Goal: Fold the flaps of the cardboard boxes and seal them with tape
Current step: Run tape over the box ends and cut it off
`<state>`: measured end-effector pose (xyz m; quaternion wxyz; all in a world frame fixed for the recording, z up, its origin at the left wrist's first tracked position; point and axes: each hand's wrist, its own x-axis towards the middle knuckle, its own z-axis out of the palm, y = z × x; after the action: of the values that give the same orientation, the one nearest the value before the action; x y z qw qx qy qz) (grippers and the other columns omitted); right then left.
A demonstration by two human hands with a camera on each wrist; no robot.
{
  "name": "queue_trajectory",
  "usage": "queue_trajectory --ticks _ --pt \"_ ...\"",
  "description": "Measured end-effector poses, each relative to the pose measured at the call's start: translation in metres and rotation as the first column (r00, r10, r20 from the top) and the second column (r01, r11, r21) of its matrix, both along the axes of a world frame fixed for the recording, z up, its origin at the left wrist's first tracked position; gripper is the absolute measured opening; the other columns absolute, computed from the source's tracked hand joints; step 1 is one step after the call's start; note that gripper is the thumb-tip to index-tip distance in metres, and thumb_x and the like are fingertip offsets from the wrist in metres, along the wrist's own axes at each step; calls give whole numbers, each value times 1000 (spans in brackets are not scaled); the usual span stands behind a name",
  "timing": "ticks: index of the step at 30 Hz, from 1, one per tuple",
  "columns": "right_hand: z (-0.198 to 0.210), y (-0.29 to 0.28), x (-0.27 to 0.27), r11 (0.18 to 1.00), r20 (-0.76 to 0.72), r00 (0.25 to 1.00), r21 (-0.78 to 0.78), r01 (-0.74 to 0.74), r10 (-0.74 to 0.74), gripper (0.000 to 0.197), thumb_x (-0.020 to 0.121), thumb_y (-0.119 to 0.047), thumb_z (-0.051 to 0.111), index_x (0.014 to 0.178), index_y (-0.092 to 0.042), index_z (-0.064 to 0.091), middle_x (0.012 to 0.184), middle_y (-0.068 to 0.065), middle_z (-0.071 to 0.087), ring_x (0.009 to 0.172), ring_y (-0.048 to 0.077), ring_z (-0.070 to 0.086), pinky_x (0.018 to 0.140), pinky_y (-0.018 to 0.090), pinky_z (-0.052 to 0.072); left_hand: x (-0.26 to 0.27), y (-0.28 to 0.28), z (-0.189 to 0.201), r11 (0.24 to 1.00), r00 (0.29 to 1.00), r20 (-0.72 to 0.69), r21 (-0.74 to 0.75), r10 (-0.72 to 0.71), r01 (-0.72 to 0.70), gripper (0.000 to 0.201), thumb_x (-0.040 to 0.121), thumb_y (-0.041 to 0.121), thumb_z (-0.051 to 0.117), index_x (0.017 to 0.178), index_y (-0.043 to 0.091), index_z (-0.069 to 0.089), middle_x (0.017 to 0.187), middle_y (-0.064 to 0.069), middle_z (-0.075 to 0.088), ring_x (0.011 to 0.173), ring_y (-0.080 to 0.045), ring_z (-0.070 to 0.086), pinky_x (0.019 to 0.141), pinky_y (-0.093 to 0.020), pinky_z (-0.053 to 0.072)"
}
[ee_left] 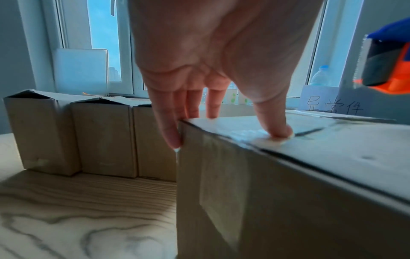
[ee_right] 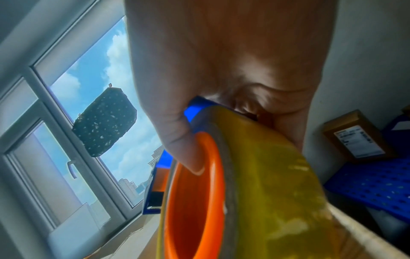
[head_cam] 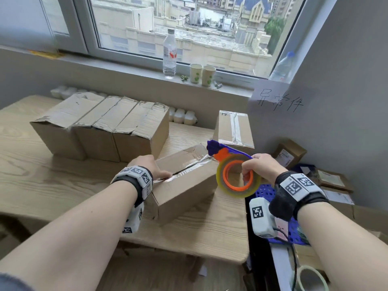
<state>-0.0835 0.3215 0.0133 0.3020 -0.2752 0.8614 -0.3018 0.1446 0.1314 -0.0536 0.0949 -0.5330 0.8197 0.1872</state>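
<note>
1. Pressing down: left hand (head_cam: 147, 164) at frame centre, thumb (ee_left: 275, 126) flat on the taped seam of the box (head_cam: 184, 185), fingers (ee_left: 170, 129) straight down over its near-left corner. Nothing gripped.
2. Box lies angled on the table (head_cam: 42, 175), centre of head view; flaps closed, clear tape (head_cam: 197, 162) along the seam, a dark gap showing beside it.
3. Right hand (head_cam: 260, 166) right of centre, curled round the dispenser (head_cam: 237, 175); thumb inside the orange core, yellowish roll around it.
4. Blue cutter end sits at the box's far-right corner; contact with the cardboard probably, but view is poor.
5. Upper left: three boxes (head_cam: 100, 131) in a row, flaps folded, untaped.
6. Upper right: one taped box (head_cam: 233, 129) by the wall.
</note>
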Motion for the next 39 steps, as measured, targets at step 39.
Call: queue_trajectory --ticks 39 --pt "53 -62 37 981 -186 976 -135 -137 110 41 66 4 68 104 -10 59 83 6 58 71 19 53 59 25 46 -39 -26 45 905 707 -638 425 306 -8 41 102 28 38 68 11 54 70 -7 59 55 -14 52 53 -23 39"
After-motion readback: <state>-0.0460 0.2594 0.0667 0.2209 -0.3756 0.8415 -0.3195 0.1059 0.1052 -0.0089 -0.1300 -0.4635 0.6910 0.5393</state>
